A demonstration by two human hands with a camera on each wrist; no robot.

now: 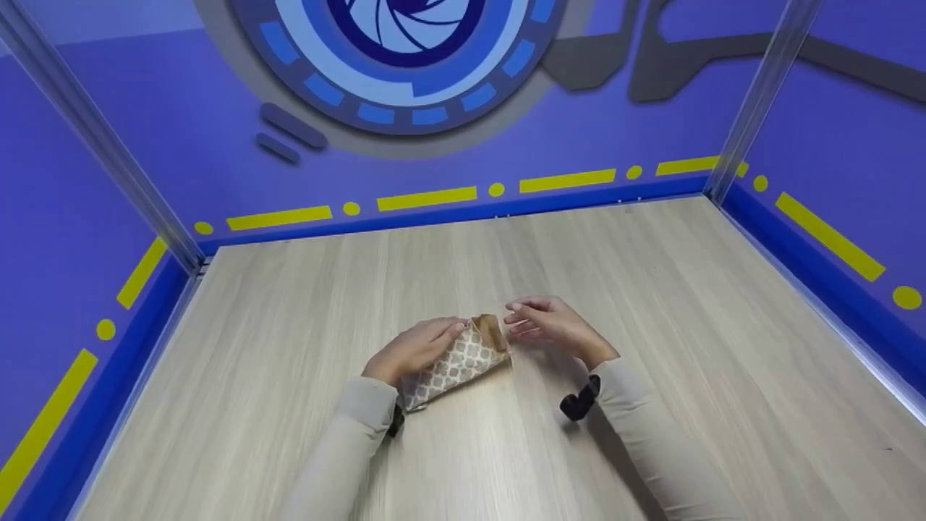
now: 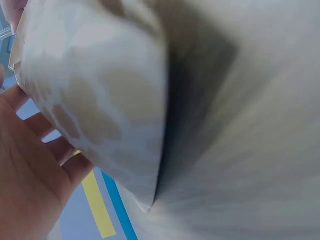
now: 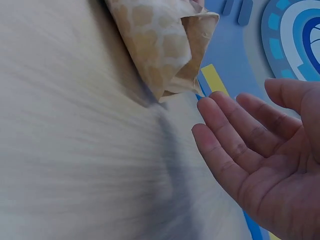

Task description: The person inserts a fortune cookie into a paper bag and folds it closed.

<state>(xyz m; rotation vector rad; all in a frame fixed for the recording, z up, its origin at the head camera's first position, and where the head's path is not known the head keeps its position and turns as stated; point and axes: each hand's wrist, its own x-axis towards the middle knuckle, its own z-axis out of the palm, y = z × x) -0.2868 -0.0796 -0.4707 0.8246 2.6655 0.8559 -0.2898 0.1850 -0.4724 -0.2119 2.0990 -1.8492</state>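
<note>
A small patterned paper bag (image 1: 457, 367), white with tan lattice shapes, is tilted above the wooden table. My left hand (image 1: 418, 349) grips its upper left side; in the left wrist view the left fingers (image 2: 60, 147) reach behind the bag (image 2: 100, 100). The bag's brown mouth (image 1: 492, 333) gapes toward the right. Just beyond that mouth is my right hand (image 1: 553, 324), holding nothing. In the right wrist view the right hand (image 3: 270, 155) has its fingers loosely extended, apart from the bag's open end (image 3: 200, 45). What the bag contains, if anything, is hidden.
The light wooden table (image 1: 615, 289) extends around both hands. Blue panels (image 1: 434, 170) with yellow markings enclose it at the back and on both sides. Metal posts (image 1: 752, 101) stand at the back corners. A black wrist camera (image 1: 579, 401) hangs below the right cuff.
</note>
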